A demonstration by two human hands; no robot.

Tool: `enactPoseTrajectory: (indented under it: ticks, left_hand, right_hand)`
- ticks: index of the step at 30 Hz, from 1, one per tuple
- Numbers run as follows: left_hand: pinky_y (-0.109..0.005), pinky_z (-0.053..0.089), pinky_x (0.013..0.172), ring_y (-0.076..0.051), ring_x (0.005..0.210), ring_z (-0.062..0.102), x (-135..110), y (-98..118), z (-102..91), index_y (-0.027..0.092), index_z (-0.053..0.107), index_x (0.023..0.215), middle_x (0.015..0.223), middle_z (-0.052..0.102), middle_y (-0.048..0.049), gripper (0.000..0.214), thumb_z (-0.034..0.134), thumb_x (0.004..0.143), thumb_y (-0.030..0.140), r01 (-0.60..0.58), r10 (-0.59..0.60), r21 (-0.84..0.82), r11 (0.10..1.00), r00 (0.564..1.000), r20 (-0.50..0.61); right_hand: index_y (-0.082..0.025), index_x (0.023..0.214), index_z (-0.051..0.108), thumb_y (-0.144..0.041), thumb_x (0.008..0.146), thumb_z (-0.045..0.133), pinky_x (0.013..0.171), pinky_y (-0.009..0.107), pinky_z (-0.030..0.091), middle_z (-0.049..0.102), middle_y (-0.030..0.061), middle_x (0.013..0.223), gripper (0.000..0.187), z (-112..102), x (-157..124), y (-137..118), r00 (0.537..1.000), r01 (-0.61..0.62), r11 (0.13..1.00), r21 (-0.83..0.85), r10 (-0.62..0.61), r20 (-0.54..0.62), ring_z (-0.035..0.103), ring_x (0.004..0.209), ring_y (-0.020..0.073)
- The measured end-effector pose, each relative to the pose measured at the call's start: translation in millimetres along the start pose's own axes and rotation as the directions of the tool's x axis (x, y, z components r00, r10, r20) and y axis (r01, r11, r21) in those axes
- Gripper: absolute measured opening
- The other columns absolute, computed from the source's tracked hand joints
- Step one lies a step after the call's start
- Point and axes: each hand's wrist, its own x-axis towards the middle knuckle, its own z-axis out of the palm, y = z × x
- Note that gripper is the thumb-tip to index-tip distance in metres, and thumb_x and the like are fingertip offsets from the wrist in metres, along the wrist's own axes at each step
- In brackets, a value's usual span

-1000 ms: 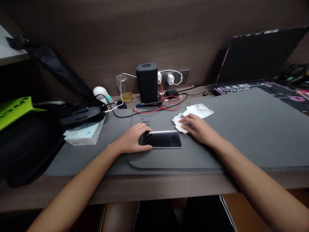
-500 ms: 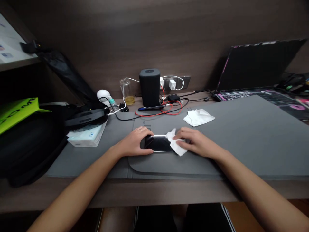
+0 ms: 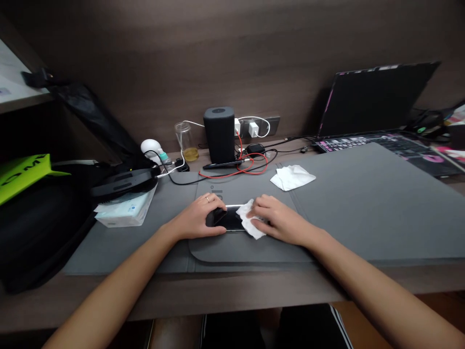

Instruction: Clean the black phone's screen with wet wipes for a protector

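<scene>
A dark phone [image 3: 228,218] lies flat on a small grey pad [image 3: 250,242] in the middle of the desk. My left hand [image 3: 198,220] grips the phone's left end, fingers curled over its edges. My right hand [image 3: 278,220] presses a crumpled white tissue [image 3: 248,224] onto the screen, covering the phone's right part. A second white tissue [image 3: 292,176] lies loose on the mat behind my right hand.
A large grey desk mat [image 3: 363,203] covers the desk. At the back stand a black speaker [image 3: 218,134], a glass jar [image 3: 186,140], plugs and red and black cables [image 3: 250,162]. A tissue pack [image 3: 125,213] and black bag [image 3: 43,218] sit left; an open laptop [image 3: 378,111] right.
My right hand picked the crumpled tissue up from beside the other one, brought it onto the phone and slid it leftward over the screen. My left hand kept its hold on the phone.
</scene>
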Motion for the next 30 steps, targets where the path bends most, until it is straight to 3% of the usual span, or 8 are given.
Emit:
enactPoseTrajectory:
  ticks: [4, 9, 13, 18, 22, 27, 30]
  left_hand:
    - [-0.042, 0.046, 0.097, -0.026, 0.109, 0.055, -0.2, -0.6, 0.2, 0.024, 0.057, 0.112, 0.115, 0.060, -0.0061, 0.037, 0.074, 0.083, 0.040, -0.006, 0.006, -0.012, 1.000, 1.000, -0.001]
    - [-0.041, 0.045, 0.097, -0.026, 0.108, 0.055, -0.2, -0.9, 0.9, 0.024, 0.058, 0.112, 0.115, 0.060, -0.0058, 0.037, 0.075, 0.082, 0.038, 0.001, -0.001, -0.016, 1.000, 1.000, 0.003]
    - [-0.042, 0.045, 0.098, -0.026, 0.110, 0.055, -0.5, -1.0, 1.1, 0.024, 0.058, 0.112, 0.115, 0.060, -0.0058, 0.038, 0.075, 0.082, 0.038, 0.002, -0.002, -0.015, 1.000, 1.000, -0.001]
    - [-0.043, 0.045, 0.098, -0.026, 0.110, 0.055, -0.7, -0.4, 0.8, 0.025, 0.058, 0.112, 0.116, 0.060, -0.0057, 0.037, 0.074, 0.082, 0.039, 0.013, -0.013, -0.023, 1.000, 1.000, 0.004]
    - [-0.043, 0.046, 0.098, -0.026, 0.110, 0.055, -0.7, -0.4, 0.9, 0.025, 0.058, 0.113, 0.116, 0.060, -0.0060, 0.038, 0.075, 0.082, 0.038, 0.008, -0.008, -0.024, 1.000, 1.000, -0.003]
    - [-0.044, 0.046, 0.098, -0.027, 0.110, 0.056, -0.6, -1.1, 1.4, 0.025, 0.058, 0.113, 0.116, 0.061, -0.0061, 0.038, 0.074, 0.082, 0.039, 0.004, -0.004, -0.023, 1.000, 1.000, -0.001]
    - [-0.043, 0.046, 0.098, -0.026, 0.109, 0.056, -0.5, -1.3, 1.5, 0.025, 0.058, 0.113, 0.115, 0.061, -0.0061, 0.037, 0.075, 0.082, 0.038, 0.001, -0.001, -0.018, 1.000, 1.000, -0.007]
  right_hand:
    - [-0.016, 0.102, 0.066, -0.027, 0.100, 0.048, 0.081, 0.038, 0.041, 0.060, 0.0100, 0.095, 0.021, 1.4, 1.2, 1.0, 0.996, -0.073, 0.997, -0.036, 0.071, -0.057, 0.051, 0.089, 0.0239]
    - [-0.017, 0.104, 0.066, -0.025, 0.099, 0.049, 0.082, 0.036, 0.040, 0.061, 0.0092, 0.097, 0.019, 3.5, 2.2, -1.3, 1.000, -0.010, 1.000, -0.012, 0.010, -0.029, 0.051, 0.089, 0.0227]
    - [-0.016, 0.101, 0.067, -0.025, 0.099, 0.050, 0.080, 0.037, 0.041, 0.061, 0.0099, 0.094, 0.019, 3.9, 2.6, -1.1, 0.992, -0.098, 0.994, -0.039, 0.094, -0.087, 0.051, 0.089, 0.0236]
    - [-0.017, 0.104, 0.067, -0.025, 0.099, 0.051, 0.081, 0.036, 0.040, 0.061, 0.0091, 0.098, 0.019, 4.7, 2.4, -2.3, 1.000, -0.015, 1.000, -0.023, 0.015, -0.023, 0.051, 0.090, 0.0229]
    - [-0.015, 0.101, 0.067, -0.026, 0.099, 0.050, 0.080, 0.037, 0.040, 0.061, 0.0101, 0.095, 0.020, 4.2, 2.5, -1.6, 0.990, -0.115, 0.992, -0.049, 0.110, -0.085, 0.051, 0.090, 0.0237]
    - [-0.017, 0.104, 0.067, -0.026, 0.100, 0.050, 0.081, 0.037, 0.040, 0.062, 0.0092, 0.099, 0.019, 5.6, 2.7, -2.5, 0.999, -0.043, 0.999, -0.033, 0.042, -0.023, 0.052, 0.090, 0.0228]
    - [-0.016, 0.101, 0.067, -0.026, 0.100, 0.050, 0.080, 0.036, 0.040, 0.061, 0.0099, 0.097, 0.019, 5.4, 2.6, -0.6, 0.991, -0.116, 0.992, -0.050, 0.112, -0.070, 0.052, 0.090, 0.0234]
